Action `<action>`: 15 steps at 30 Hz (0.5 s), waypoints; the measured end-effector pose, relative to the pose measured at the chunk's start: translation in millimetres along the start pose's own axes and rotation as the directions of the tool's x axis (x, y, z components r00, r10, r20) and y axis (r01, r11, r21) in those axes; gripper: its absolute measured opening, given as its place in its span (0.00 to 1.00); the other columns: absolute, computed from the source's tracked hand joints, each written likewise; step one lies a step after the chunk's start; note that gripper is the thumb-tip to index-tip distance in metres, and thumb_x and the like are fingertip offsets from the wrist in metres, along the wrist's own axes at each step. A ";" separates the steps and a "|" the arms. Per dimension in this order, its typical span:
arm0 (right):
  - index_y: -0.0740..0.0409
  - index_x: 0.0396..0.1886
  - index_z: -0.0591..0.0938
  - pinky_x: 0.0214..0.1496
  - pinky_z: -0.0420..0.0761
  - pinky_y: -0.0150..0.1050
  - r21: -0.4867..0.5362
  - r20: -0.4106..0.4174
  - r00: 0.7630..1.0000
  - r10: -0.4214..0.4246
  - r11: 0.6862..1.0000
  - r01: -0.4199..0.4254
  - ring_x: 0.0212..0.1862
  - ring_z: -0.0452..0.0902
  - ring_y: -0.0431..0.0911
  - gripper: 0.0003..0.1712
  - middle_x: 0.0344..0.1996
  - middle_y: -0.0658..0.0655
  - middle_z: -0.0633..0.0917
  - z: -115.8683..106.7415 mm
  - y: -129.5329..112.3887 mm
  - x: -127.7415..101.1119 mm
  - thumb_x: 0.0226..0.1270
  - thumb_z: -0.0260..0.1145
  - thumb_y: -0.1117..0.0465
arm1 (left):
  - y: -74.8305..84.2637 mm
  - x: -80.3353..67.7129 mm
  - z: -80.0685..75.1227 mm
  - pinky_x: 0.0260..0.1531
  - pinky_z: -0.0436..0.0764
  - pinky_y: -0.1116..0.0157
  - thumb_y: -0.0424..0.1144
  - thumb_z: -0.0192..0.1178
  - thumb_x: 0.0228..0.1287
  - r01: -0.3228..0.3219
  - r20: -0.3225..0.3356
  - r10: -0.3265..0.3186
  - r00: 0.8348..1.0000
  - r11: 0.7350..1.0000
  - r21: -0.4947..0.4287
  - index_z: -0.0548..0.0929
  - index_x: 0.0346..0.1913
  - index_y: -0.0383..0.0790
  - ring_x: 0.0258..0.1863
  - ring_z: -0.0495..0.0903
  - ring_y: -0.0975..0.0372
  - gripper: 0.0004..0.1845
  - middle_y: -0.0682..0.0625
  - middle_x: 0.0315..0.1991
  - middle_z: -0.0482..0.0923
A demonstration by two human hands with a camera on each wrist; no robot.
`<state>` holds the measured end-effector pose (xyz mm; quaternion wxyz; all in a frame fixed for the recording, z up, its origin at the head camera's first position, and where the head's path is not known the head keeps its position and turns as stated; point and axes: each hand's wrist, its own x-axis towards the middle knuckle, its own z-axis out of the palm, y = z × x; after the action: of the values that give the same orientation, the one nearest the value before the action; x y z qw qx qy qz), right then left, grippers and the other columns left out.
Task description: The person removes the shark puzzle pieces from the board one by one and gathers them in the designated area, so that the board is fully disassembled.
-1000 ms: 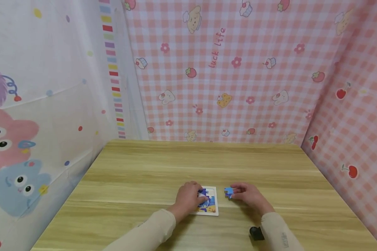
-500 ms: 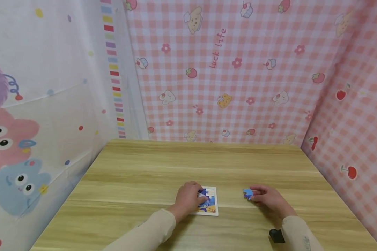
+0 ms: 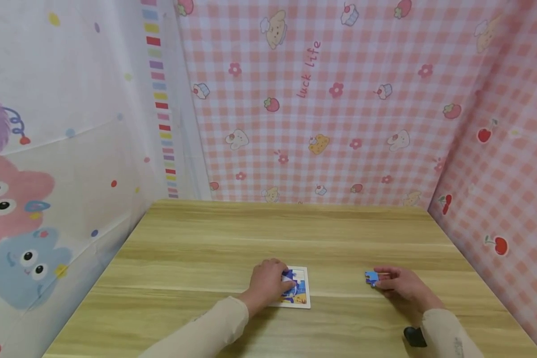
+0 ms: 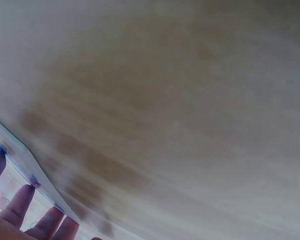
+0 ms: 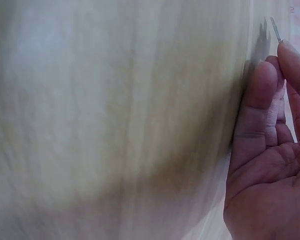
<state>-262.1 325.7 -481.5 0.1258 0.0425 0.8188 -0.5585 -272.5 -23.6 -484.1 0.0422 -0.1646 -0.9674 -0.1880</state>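
A small jigsaw puzzle in a white-bordered tray [image 3: 308, 293] lies near the front middle of the table. Its picture is blue, purple and orange, and a pale gap shows at its upper right. My left hand [image 3: 268, 282] rests on the puzzle's left part and hides it; in the left wrist view the fingertips touch the tray [image 4: 42, 175]. Farther right, my right hand [image 3: 404, 286] pinches a blue jigsaw piece [image 3: 371, 278] between thumb and fingers. The right wrist view shows that piece [image 5: 275, 28] edge-on, held just above the table.
The wooden table [image 3: 250, 233] stretches back to a pink checked cloth [image 3: 340, 114]. A white cloth with cartoon figures [image 3: 89, 149] hangs at the left, and another pink cloth [image 3: 510, 209] at the right. A black object [image 3: 414, 336] sits by my right wrist.
My right hand has moved to the right, away from the tray, with the blue jigsaw piece in its pinch. The left hand and the tray have stayed in place.
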 end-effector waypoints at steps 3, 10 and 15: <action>0.73 0.56 0.69 0.33 0.77 0.39 -0.005 0.015 1.000 0.005 1.000 -0.005 0.34 0.75 0.44 0.28 0.36 0.56 0.79 -3.3 0.3 -0.8 0.56 0.65 0.68 | 1.2 0.6 0.9 0.46 0.67 0.52 0.56 0.63 0.50 -0.014 0.001 0.014 1.000 1.000 0.023 0.83 0.41 0.46 0.44 0.73 0.56 0.20 0.51 0.44 0.77; 0.71 0.55 0.71 0.32 0.77 0.38 -0.031 -0.006 1.000 0.010 0.999 -0.010 0.32 0.75 0.44 0.29 0.35 0.56 0.79 -4.1 1.1 -1.0 0.54 0.67 0.66 | -9.7 1.6 -0.2 0.50 0.65 0.50 0.57 0.62 0.51 -0.116 -0.036 0.116 0.993 0.993 0.014 0.81 0.45 0.45 0.51 0.71 0.53 0.23 0.47 0.49 0.75; 0.68 0.54 0.73 0.31 0.77 0.38 -0.067 -0.029 0.999 0.013 0.998 -0.015 0.31 0.75 0.44 0.28 0.35 0.56 0.79 -2.2 -1.3 2.5 0.52 0.69 0.65 | -28.7 1.1 -9.9 0.53 0.65 0.52 0.57 0.60 0.55 -0.222 -0.023 0.221 0.975 0.973 -0.058 0.78 0.51 0.45 0.56 0.68 0.53 0.25 0.45 0.55 0.71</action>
<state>-265.1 327.0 -480.2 0.1193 0.0522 0.8384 -0.5293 -283.0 -52.1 -484.8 0.0657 -0.2712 -0.9364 -0.2127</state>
